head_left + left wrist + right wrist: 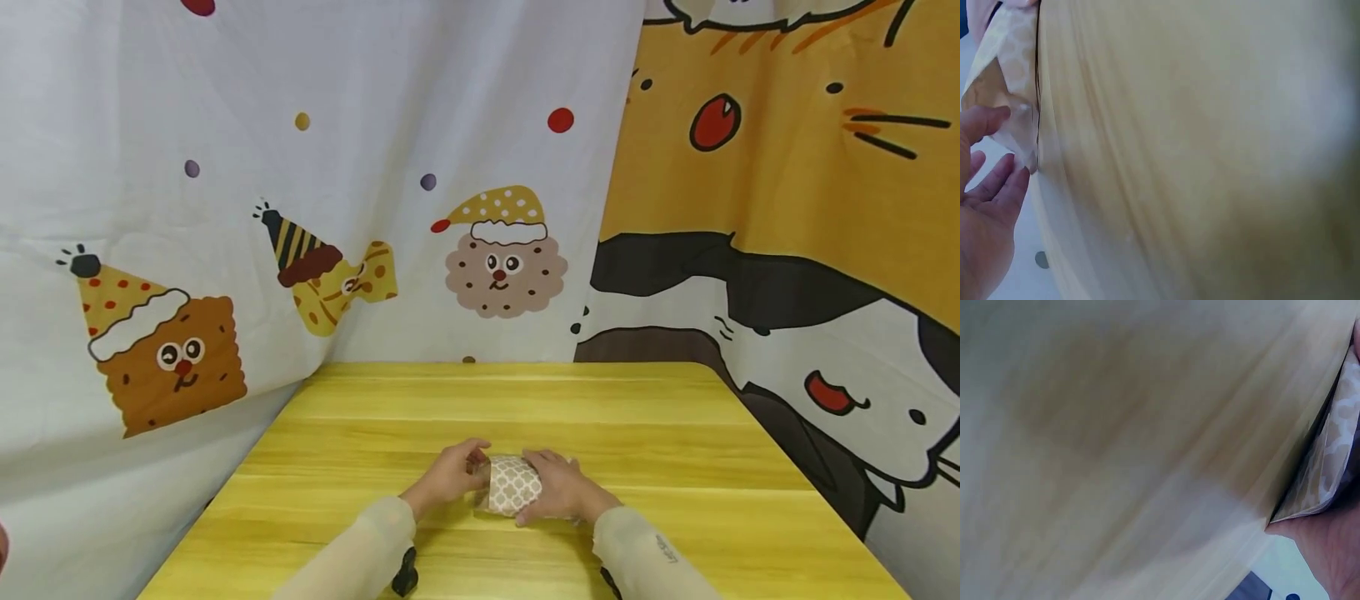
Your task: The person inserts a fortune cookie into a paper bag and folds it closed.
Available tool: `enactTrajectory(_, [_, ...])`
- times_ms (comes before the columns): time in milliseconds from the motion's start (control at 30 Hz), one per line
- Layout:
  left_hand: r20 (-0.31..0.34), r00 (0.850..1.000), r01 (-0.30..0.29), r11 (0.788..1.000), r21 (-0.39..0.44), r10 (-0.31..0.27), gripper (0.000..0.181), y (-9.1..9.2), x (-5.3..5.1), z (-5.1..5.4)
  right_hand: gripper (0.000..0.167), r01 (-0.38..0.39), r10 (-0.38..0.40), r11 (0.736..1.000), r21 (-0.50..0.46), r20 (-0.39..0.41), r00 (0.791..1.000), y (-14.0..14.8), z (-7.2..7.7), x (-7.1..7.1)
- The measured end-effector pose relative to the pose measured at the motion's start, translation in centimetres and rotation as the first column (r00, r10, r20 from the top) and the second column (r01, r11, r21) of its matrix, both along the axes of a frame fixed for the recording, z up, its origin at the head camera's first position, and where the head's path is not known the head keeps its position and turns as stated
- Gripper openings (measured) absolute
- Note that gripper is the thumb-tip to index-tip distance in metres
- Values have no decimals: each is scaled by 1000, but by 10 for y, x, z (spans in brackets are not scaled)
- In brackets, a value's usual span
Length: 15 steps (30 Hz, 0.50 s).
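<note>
Two-handed work on one patterned packet [513, 485], steadied at the right, handled at the left.
It rests on the desk [375, 433], between the two grips. The right grip [561, 490] is clamped across its right part, thumb at the near edge and fingers at the far one; the left grip [447, 473] stands parted, thumb at the clear film [1019, 131] of the left end, fingertips by its corner (how firmly they touch is hard to tell). To do this well, I would press lightly and evenly on the right, so the packet neither slides nor creases, and pinch only loose film on the left, easing it gently; a sharp tug could probably split it.
</note>
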<state>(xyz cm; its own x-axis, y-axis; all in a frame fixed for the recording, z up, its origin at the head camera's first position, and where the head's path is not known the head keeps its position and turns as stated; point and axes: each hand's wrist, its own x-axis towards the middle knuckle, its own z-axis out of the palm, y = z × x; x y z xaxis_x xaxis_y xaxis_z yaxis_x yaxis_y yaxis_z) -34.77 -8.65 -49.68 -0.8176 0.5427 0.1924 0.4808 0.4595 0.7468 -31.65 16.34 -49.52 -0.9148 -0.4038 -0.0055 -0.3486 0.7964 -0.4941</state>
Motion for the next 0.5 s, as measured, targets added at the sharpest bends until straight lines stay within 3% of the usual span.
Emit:
enactTrajectory(133, [80,995,-64,997,49,60,55,-8,4,1,117,4,-4,1000,6,-3,1000,-5,0,3])
enactTrajectory(267, [150,975,-179,979,94,164,53,-20,10,4,115,13,-13,1000,19,-9,1000,-7,0,5])
enactTrajectory(367, [227,950,-250,958,143,214,43,-22,13,5,115,17,-16,999,35,-16,1000,-7,1,6])
enactTrajectory(500, [366,904,-316,922,225,221,32,-15,15,2,116,26,-25,999,43,-18,1000,-8,0,6])
